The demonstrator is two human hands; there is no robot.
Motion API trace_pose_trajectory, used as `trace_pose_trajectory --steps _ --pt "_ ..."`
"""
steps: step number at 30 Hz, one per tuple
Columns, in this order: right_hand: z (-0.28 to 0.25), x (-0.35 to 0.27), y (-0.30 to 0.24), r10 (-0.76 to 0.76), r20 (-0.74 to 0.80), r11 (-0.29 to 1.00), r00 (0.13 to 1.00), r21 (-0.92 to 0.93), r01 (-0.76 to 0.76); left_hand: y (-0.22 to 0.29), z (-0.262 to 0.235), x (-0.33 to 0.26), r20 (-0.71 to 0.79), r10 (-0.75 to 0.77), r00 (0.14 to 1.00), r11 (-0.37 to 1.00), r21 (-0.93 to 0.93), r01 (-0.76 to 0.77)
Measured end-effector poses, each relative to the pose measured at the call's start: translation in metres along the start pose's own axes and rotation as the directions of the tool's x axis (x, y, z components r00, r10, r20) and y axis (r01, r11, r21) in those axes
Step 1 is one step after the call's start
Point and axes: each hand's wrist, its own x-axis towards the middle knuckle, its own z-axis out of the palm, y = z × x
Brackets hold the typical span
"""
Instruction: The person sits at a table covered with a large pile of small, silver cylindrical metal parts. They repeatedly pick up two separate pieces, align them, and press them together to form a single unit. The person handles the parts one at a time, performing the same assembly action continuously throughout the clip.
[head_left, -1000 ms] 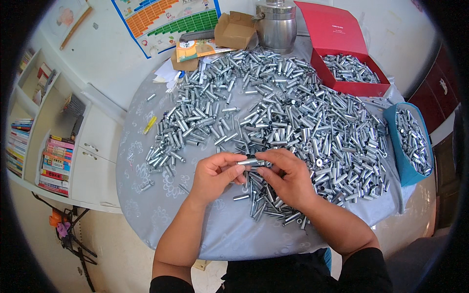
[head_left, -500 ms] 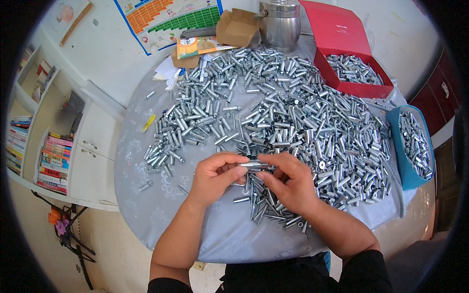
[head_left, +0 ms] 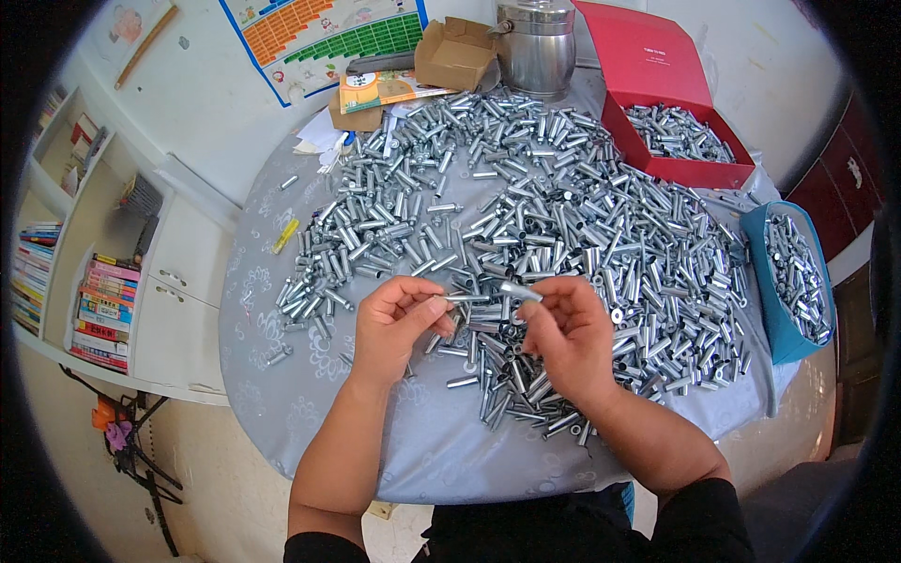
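Hands that met fingertip to fingertip half a second ago have drawn apart, each taking a piece of metal with it. With the person's seat as six o'clock, the left hand [head_left: 392, 324] pinches a thin metal rod [head_left: 467, 298] between thumb and fingers, closed down to the rod's thickness, its free end pointing to three o'clock. Just beside it, the right hand [head_left: 574, 328] has thumb and forefinger shut on a shiny metal sleeve [head_left: 520, 291], which sticks out towards ten o'clock. Rod and sleeve are near each other but apart, both held over the near edge of the loose metal parts [head_left: 648, 272], which spread widest from one to four o'clock. Another batch of parts [head_left: 361, 230] lies around ten, with a small yellow item [head_left: 286, 236] just beyond it, all on a grey patterned tablecloth [head_left: 441, 460]. At three stands a teal bin [head_left: 777, 314] full of metal pieces; at one, an open red box [head_left: 690, 173] with more. A steel canister [head_left: 537, 58] stands at twelve, next to an open cardboard box [head_left: 455, 54].
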Motion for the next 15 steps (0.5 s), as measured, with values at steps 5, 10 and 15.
trace_pose_trajectory --steps 5,10,15 --pt "0.004 0.002 -0.016 -0.084 -0.114 0.990 0.990 0.101 0.095 -0.001 -0.001 -0.001 0.048 0.018 0.999 1.000 0.017 -0.018" --pt "-0.007 0.000 0.003 -0.147 0.199 0.904 0.969 -0.371 0.213 0.000 0.007 -0.007 0.222 -0.064 0.973 0.998 0.026 0.060" --pt "0.000 -0.004 -0.001 -0.061 0.177 0.934 0.982 -0.338 0.119 0.000 0.008 -0.009 0.217 -0.102 0.971 0.994 0.064 0.090"
